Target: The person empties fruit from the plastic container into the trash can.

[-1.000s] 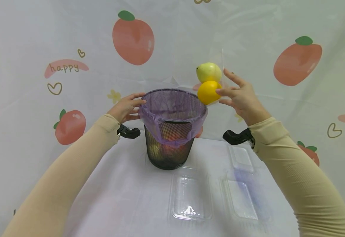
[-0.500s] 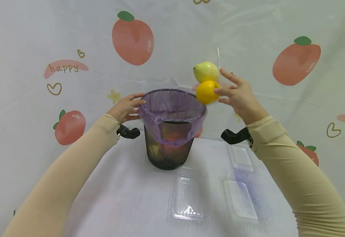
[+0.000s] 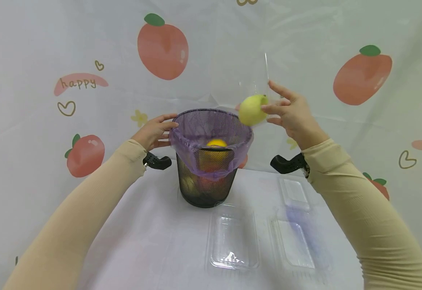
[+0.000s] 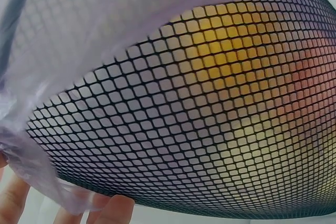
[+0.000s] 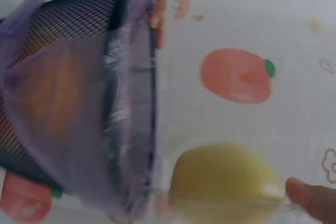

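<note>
A black mesh wastebasket (image 3: 211,189) lined with a purple bag (image 3: 214,173) stands on the white table. My left hand (image 3: 154,131) touches its left rim with mostly straight fingers; fingertips (image 4: 118,211) show along the mesh in the left wrist view. Above the right rim, my right hand (image 3: 294,114) holds a tilted clear plastic box, of which little more than an edge (image 3: 267,66) shows. A yellow-green, pear-like fruit (image 3: 251,110), blurred, is by the fingertips at the box's low side. A round yellow-orange fruit (image 3: 217,143) lies inside the basket.
A clear plastic tray (image 3: 234,241) sits in front of the basket, with another clear tray (image 3: 294,243) to its right. A smaller clear tray (image 3: 295,194) lies farther back. Behind hangs a white cloth (image 3: 211,48) printed with fruit. Other fruit (image 3: 189,185) shows dimly through the mesh.
The yellow-orange fruit has dropped from the tilted box into the basket. The yellow-green fruit has slid down to where it was. Both hands have stayed nearly in place.
</note>
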A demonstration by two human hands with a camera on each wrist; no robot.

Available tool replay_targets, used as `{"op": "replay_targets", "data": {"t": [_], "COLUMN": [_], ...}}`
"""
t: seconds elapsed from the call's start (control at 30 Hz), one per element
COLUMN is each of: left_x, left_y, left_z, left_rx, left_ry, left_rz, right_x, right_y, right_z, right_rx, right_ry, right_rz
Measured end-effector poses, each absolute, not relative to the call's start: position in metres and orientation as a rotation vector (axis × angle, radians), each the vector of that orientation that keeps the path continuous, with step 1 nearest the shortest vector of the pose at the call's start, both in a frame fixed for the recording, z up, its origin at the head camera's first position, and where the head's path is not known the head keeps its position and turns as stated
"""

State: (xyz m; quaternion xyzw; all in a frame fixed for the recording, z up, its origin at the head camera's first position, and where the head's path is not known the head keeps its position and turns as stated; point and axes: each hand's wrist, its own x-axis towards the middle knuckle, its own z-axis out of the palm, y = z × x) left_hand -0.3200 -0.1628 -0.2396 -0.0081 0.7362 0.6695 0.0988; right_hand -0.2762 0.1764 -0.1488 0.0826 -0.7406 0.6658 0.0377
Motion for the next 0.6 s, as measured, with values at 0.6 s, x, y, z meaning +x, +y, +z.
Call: {"op": "replay_targets", "data": {"t": [0.6], "left_x": [-0.319], "left_y": [-0.160], "left_z": [-0.239], "left_rx": [-0.038], "left_ry": [2.166], "left_rz": [1.992], "right_x": [-0.272], "right_y": [0.198], "right_z": [-0.156], "right_rx": [0.310], "right_ry": [-1.973], "right_rz": [2.471]}}
